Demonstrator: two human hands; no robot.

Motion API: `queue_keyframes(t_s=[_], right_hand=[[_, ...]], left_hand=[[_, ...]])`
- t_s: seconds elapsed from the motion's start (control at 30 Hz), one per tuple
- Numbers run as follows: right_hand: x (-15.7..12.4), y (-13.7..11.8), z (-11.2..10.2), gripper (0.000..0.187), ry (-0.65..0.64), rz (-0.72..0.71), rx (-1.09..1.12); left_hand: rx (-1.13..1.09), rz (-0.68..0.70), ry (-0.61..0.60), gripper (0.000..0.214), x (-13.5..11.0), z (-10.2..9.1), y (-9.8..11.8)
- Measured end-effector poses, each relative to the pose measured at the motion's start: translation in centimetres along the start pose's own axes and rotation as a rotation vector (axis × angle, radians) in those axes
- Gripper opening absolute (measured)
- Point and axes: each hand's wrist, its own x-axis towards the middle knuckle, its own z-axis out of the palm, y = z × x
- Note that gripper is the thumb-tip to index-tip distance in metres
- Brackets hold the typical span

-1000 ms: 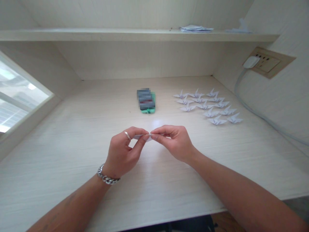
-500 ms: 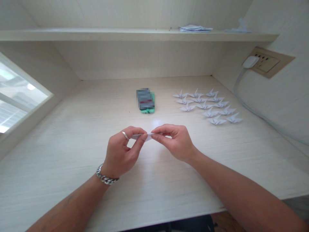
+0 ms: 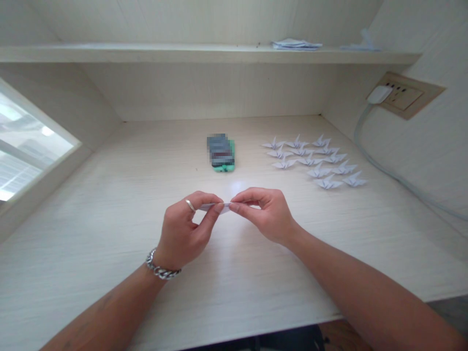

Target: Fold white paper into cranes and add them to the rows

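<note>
A small piece of folded white paper [image 3: 225, 208] is held between my two hands over the desk, mostly hidden by the fingers. My left hand [image 3: 188, 226], with a ring and a chain bracelet, pinches its left part between thumb and forefinger. From the other side, my right hand [image 3: 266, 213] pinches the paper near its middle, the fingertips of both hands almost meeting. Beyond the hands, to the right, several white paper cranes [image 3: 310, 159] stand in loose rows.
Behind my hands lies a phone-like object [image 3: 224, 168] with a green edge, its top blurred. A shelf [image 3: 175, 54] crosses the back, carrying folded papers [image 3: 297, 45]. On the right wall, a white plug [image 3: 380, 94] sits in a socket, its cable [image 3: 387, 173] trailing along the desk's right side.
Both hands keep their pinch on the paper. The fingertips have shifted only very slightly; nothing else has visibly moved.
</note>
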Motion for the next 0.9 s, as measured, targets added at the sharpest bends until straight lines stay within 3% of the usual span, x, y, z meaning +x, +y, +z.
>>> queue_keyframes(t_s=[0.9], right_hand=[[0.18,-0.45,0.01,0.006,-0.054,0.007,-0.026]], left_hand=[[0.026,-0.014,-0.016,0.003,0.19,-0.16,0.32]])
